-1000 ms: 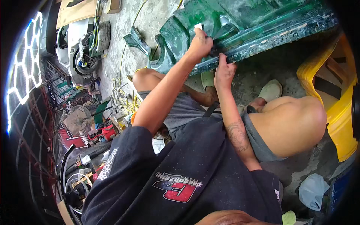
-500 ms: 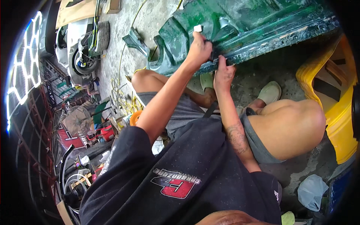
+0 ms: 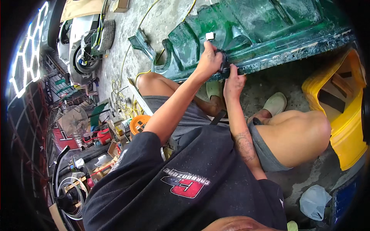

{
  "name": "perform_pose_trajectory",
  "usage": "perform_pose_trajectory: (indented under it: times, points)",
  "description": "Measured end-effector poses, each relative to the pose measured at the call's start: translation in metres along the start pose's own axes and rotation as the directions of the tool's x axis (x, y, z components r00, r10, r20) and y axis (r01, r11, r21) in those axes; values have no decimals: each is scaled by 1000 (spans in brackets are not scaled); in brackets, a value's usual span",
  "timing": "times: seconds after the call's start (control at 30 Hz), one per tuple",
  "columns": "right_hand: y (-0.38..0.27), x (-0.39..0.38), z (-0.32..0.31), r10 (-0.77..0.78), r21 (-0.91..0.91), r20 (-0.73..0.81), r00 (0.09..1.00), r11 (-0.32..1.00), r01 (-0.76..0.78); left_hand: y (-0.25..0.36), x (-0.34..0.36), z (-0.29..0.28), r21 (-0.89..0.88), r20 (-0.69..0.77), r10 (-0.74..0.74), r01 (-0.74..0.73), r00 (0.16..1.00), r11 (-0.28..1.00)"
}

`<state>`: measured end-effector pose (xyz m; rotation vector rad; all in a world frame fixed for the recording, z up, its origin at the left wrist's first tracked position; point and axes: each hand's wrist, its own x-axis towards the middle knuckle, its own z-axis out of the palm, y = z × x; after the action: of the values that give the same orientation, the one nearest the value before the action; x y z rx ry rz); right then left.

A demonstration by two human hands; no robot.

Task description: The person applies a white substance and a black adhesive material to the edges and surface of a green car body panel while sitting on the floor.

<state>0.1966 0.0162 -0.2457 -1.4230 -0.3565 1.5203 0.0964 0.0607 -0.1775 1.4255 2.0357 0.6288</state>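
A large green moulded panel, streaked with whitish scuffs, slants across the top of the view. At its near edge my left hand is closed round a small black object, mostly covered by the fingers, so its kind cannot be told. Just beyond those fingers a small white block lies on the panel. My right hand is beside it, closed at the rough edge with the thumb up against the rim. The right fingers curl under and are partly hidden.
At the right stands a yellow plastic stool, near a whitish plastic bag on the floor. An orange round container and yellow cords lie to the left. Farther left are a tyre and a caged fan.
The whole view has shifted slightly, so panel and hands appear a little lower and farther right. Both hands stay at the same stretch of edge, with the black object still in my left.
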Motion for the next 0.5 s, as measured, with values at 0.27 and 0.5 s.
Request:
perform_pose_trajectory:
  times: [0.27, 0.5]
  points:
    - [-18, -7, -9, 81, -27, 17, 997, 996, -80, -18, -22, -39, -301, -80, -222, 189, 972, 935]
    - [-83, -8, -47, -280, 228, -11, 960, 934, 275, -37, -28, -30, -386, -105, 39, -77, 994, 919]
